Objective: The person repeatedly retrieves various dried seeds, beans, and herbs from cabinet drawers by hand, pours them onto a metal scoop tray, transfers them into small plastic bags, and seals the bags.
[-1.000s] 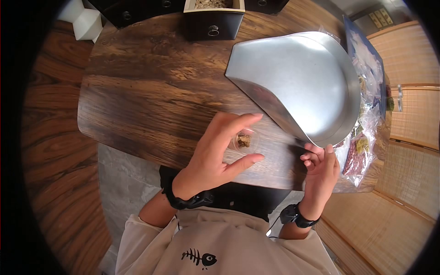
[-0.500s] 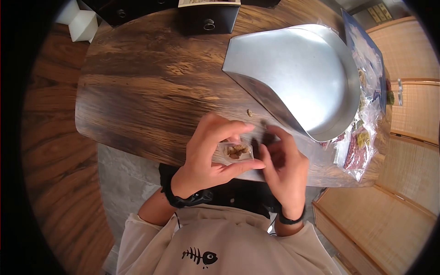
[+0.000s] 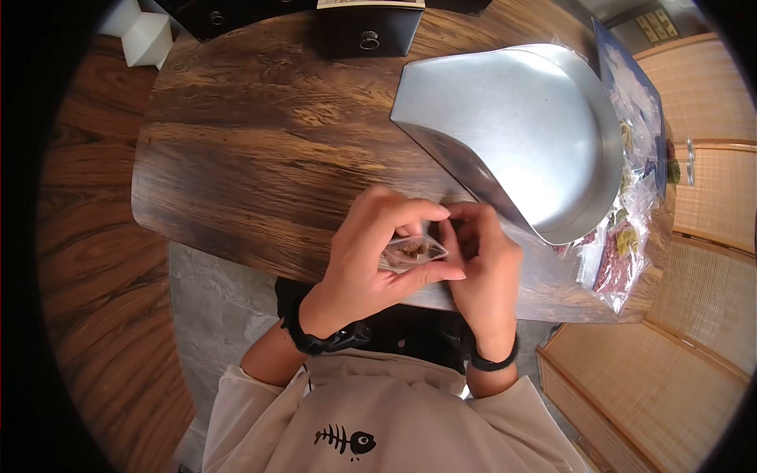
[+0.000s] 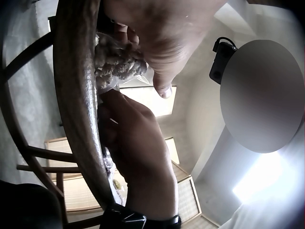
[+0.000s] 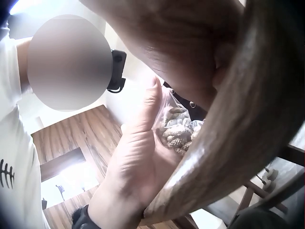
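Note:
A small clear plastic bag (image 3: 418,251) with brown, knobbly dried pieces inside stands near the table's front edge, its mouth spread toward the head camera. My left hand (image 3: 367,248) curves round the bag, thumb on the near side and fingers on the far side. Close against its right corner, my right hand (image 3: 487,264) has curled fingers and pinches the edge of the mouth. In the left wrist view the lumpy pieces (image 4: 116,62) fill the bag's lower part. From the right wrist view, the bag (image 5: 176,126) rests against the left palm.
A large metal scoop-shaped pan (image 3: 536,134) lies just beyond my right hand. Filled plastic bags (image 3: 619,268) and a blue-edged board (image 3: 603,55) line the right side. A black drawer (image 3: 367,35) with a ring pull stands at the back, a white faceted object (image 3: 148,39) back left.
My right hand has moved left from the pan's near edge to the bag's mouth. A small piece seen on the table half a second ago no longer shows there.

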Available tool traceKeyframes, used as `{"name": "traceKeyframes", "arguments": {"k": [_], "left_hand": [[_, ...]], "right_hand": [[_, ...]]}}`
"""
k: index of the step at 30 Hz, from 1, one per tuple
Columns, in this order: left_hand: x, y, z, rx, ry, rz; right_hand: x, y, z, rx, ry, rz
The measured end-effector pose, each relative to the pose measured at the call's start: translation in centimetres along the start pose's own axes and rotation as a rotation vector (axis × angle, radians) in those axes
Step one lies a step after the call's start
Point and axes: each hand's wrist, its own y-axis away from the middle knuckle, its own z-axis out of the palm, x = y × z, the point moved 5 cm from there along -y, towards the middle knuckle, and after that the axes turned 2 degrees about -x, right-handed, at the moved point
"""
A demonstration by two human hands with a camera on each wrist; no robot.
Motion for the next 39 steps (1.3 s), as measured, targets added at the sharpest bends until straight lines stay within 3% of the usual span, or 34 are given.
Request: {"name": "traceKeyframes", "arguments": {"k": [6, 9, 16, 39], "left_hand": [[0.0, -0.4, 0.6, -0.11, 0.062, -0.077], [-0.2, -0.1, 0.9, -0.119, 0.076, -0.078], [-0.2, 0.0, 1.1, -0.155, 0.085, -0.065], [0.0, 0.0, 1.2, -0.163, 0.063, 0.001]], "right_hand": [[-1.2, 1.1, -3.6, 0.114, -0.319, -0.05], [-2.6, 1.2, -3.8, 0.025, -0.325, -0.27], [-2.8, 0.8, -3.0, -0.052, -0.232, -0.191], [-2.8, 0.7, -3.1, -0.07, -0.209, -0.174]]}}
